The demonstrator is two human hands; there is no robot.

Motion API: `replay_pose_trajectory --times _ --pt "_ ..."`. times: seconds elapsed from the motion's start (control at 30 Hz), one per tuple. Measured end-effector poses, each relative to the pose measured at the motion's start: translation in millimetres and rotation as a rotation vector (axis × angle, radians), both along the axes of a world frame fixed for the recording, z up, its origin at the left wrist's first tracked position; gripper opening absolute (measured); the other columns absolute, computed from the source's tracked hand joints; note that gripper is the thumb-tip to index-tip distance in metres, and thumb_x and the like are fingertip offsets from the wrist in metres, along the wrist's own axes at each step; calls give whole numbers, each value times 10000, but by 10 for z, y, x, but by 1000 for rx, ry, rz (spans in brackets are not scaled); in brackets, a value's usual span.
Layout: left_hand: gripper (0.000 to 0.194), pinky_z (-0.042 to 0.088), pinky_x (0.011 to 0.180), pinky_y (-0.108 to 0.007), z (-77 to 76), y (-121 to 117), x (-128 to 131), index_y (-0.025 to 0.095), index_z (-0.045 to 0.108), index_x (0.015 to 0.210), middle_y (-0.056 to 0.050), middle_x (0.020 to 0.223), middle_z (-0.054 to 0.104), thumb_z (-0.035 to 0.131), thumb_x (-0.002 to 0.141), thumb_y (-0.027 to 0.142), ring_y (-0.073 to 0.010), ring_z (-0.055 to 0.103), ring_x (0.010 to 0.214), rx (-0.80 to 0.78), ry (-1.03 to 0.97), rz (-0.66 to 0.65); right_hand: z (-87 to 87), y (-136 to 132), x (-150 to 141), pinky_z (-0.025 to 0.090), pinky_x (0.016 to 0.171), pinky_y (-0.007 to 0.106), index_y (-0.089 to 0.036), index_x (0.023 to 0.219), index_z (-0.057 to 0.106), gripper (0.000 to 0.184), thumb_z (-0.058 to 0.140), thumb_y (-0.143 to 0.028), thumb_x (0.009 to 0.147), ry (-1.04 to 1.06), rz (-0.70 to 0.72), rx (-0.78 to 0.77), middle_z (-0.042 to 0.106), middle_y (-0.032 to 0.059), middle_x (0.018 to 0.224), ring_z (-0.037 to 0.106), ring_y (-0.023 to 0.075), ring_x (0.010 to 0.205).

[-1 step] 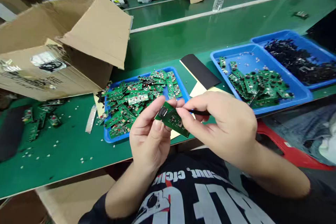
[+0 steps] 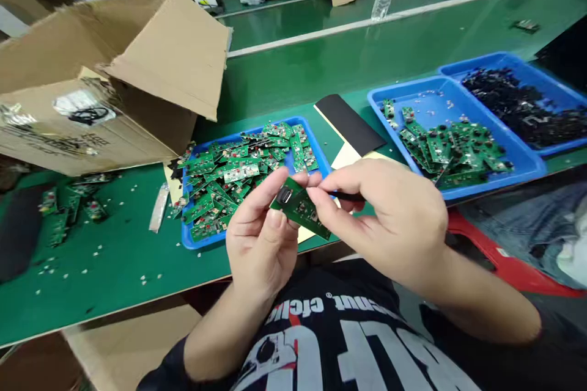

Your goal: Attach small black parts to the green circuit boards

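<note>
My left hand (image 2: 263,238) pinches a small green circuit board (image 2: 312,215) by its left end, thumb in front and fingers behind. A black, metal-rimmed connector (image 2: 285,195) sits on that end of the board. My right hand (image 2: 389,217) is closed around a thin black tool (image 2: 347,197), perhaps tweezers, whose tip is hidden by the fingers. Its thumb and forefinger meet at the board's upper edge. Just behind my hands lies a blue tray (image 2: 195,243) heaped with similar green boards (image 2: 238,174).
To the right, a blue tray (image 2: 527,170) carries more boards, beside another tray (image 2: 509,61) of small black parts. A black strip (image 2: 351,125) lies between trays. An open cardboard box (image 2: 151,73) stands left, near loose boards (image 2: 68,214) and a silvery bar (image 2: 159,208).
</note>
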State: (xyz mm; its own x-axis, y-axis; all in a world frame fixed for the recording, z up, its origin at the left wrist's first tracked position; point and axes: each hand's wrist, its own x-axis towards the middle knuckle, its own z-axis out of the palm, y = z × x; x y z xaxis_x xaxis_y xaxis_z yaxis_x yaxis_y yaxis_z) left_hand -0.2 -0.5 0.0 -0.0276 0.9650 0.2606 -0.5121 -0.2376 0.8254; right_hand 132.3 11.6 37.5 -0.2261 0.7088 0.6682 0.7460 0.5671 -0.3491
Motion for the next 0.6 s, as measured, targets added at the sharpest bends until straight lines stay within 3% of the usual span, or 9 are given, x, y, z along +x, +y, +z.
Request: replay_pose_trajectory --times 0.2,0.6 --pt "252 578 838 -253 -38 -6 -24 302 709 1043 -5 1007 739 701 793 330 -171 700 936 -3 90 100 16 35 -2 381 515 268 -217 692 660 228 556 -263 889 -69 -16 -4 656 -20 557 564 117 502" --pt "235 527 914 -259 -132 -6 -60 305 711 1054 -21 1072 716 661 827 340 -150 659 1004 50 190 147 -5 52 19 352 509 286 -220 641 637 278 551 -282 898 -110 -27 61 560 -20 481 505 121 485"
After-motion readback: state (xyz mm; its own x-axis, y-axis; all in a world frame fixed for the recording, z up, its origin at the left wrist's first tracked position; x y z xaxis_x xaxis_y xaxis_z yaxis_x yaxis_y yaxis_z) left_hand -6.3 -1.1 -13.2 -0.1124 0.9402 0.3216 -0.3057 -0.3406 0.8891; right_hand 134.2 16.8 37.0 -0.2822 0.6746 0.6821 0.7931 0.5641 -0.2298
